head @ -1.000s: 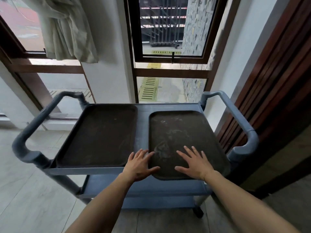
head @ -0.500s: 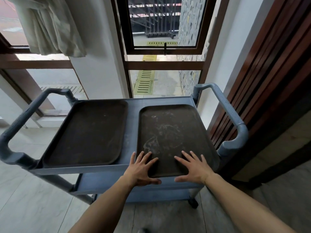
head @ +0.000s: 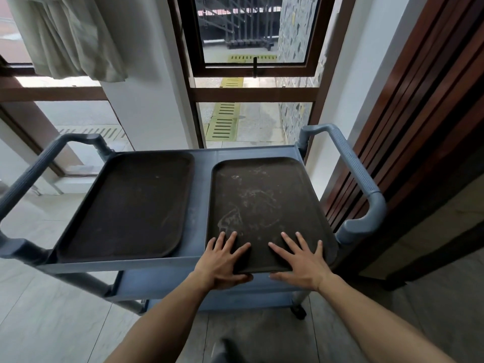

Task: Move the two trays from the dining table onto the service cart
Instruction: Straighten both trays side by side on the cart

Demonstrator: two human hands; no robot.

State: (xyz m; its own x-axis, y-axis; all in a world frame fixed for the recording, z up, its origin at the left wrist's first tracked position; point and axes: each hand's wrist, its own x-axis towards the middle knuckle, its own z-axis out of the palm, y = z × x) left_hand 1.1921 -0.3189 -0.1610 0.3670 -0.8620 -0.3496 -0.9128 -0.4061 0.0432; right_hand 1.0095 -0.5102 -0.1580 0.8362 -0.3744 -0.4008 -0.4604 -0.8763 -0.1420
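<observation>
Nearest you, both forearms reach forward over the grey floor to the near edge of the cart [head: 157, 265]. Your left hand [head: 222, 260] lies palm down at the near left corner of the right tray [head: 264, 205], fingers spread flat on its surface and thumb curled under the rim; it presses rather than grips. Your right hand [head: 301, 260] lies likewise near the right corner, fingers splayed on the tray and thumb below the edge, closed on nothing.

That tray sits on the cart's top shelf, but its near edge overhangs the cart's front lip a little. The left tray [head: 128, 205] lies just beside it on the same shelf, inside the rim, apart from the other by a strip of bare shelf. So both trays are on the cart, and the step in hand looks like the last seating of the second one.

Your next move, by my reading, is a short even push away from you until the near edge drops inside the lip; push with both palms so it does not skew toward the right handle [head: 358, 184]. Then lift both hands clear.

Beyond the cart stand the window [head: 254, 32] and a curtain [head: 68, 35].
</observation>
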